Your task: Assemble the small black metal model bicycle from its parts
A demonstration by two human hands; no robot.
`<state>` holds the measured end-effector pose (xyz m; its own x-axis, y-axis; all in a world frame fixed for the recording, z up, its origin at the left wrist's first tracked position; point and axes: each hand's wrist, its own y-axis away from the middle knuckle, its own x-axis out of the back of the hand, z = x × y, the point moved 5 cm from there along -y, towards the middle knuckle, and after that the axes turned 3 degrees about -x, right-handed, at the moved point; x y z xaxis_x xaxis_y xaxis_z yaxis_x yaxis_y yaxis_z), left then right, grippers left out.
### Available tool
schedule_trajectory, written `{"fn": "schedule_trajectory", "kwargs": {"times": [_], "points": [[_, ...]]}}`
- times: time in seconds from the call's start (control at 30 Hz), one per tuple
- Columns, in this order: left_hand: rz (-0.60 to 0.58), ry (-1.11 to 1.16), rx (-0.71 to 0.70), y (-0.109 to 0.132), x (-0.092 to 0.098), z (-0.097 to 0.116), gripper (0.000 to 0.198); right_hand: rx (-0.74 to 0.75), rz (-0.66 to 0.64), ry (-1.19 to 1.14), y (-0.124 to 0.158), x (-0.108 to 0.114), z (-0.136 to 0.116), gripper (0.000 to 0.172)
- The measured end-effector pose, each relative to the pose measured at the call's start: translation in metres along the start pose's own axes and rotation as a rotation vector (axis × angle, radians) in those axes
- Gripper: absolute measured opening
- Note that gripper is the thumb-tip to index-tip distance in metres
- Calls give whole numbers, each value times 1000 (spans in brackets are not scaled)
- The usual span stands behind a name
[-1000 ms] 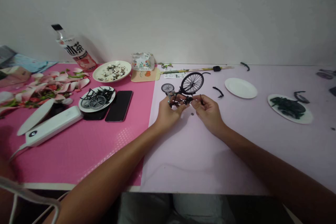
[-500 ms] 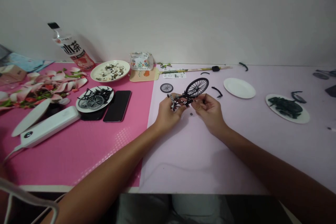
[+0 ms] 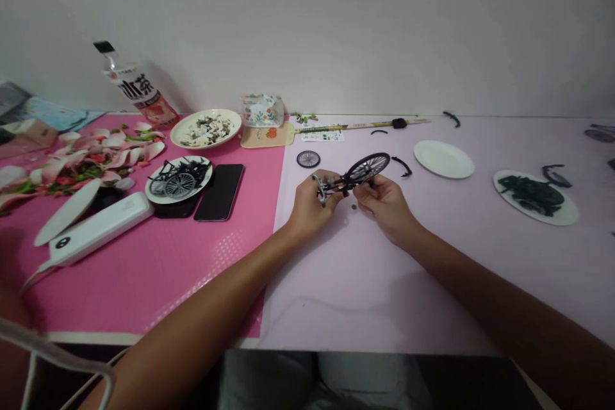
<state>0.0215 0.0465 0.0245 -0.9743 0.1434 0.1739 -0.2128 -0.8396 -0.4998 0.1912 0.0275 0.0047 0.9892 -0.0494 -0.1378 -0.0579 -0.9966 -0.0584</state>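
Left hand (image 3: pixel 311 206): pinches grey end of model bicycle (image 3: pixel 354 177).
Right hand (image 3: pixel 387 210): pinches its wheel end, exact part hidden.
Model bicycle: held between both hands, just right of and nearer than loose wheel (image 3: pixel 308 159).
Curved black part (image 3: pixel 402 168): lies well right of loose wheel.

1. Single view, worn on the head, facing forward and down across the bench (image 3: pixel 375 307)
2. Range near; left hand (image 3: pixel 311 208) and right hand (image 3: pixel 387 208) fall about mid-frame
3. Wall (image 3: pixel 336 25) fills the top, bench runs off both sides, lap (image 3: pixel 365 378) shows at bottom centre
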Motion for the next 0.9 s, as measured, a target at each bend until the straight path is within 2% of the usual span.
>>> {"fn": "schedule_trajectory", "kwargs": {"times": [0.33,0.5,0.73,0.83,0.9], "points": [[-28,-58,2,1,1,5,20,-146,-112,-55,-3,-1,3,54],[-16,-17,20,-1,-1,1,19,-70,-87,-29,-4,2,-1,52],[-22,32,35,-1,-3,-3,15,68,-28,167,-4,9,-1,45],[-13,35,30,0,-3,-6,15,108,33,229,-3,13,-3,51],[-2,44,29,0,-3,-7,14,90,46,189,-3,13,-3,55]]}}
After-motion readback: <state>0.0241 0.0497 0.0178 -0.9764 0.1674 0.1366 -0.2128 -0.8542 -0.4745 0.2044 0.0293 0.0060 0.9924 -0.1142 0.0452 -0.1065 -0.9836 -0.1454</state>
